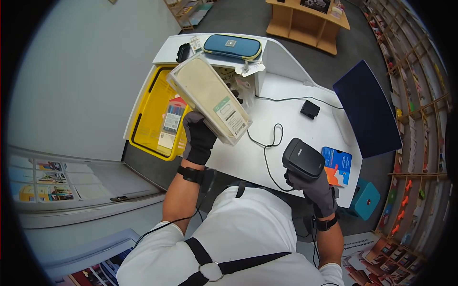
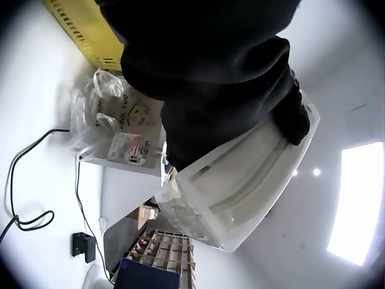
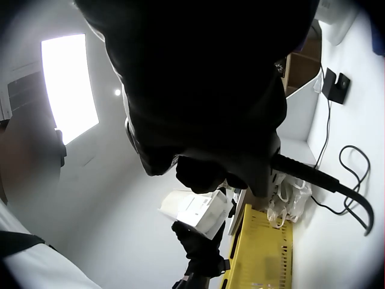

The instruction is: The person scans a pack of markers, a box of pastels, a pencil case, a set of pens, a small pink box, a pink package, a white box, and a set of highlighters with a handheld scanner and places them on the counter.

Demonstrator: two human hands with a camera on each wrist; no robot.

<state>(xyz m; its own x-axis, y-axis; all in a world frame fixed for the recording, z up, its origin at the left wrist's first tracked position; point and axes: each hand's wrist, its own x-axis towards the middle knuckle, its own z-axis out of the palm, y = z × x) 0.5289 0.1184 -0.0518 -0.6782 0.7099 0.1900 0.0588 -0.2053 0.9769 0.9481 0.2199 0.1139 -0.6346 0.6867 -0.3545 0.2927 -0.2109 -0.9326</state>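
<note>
My gloved left hand point(image 1: 199, 138) grips a clear plastic box point(image 1: 206, 97) with a cream-coloured item inside, tilted above the counter. A green-and-white barcode label point(image 1: 231, 117) faces up near its lower end. In the left wrist view, the box point(image 2: 240, 180) shows from below, fingers around its side. My gloved right hand point(image 1: 318, 193) holds a black corded barcode scanner point(image 1: 304, 158) over the counter's right part. The scanner's cable point(image 3: 307, 174) runs from it in the right wrist view. Most of the right hand's grip is dark there.
A yellow basket point(image 1: 135, 136) with a pack of markers point(image 1: 172, 119) stands at left. A blue pencil case point(image 1: 232, 45) lies on the back ledge. Plastic bags point(image 2: 96, 114) hang nearby. A monitor point(image 1: 367, 109), black stand point(image 1: 310, 109) and blue-orange box point(image 1: 338, 166) are at right.
</note>
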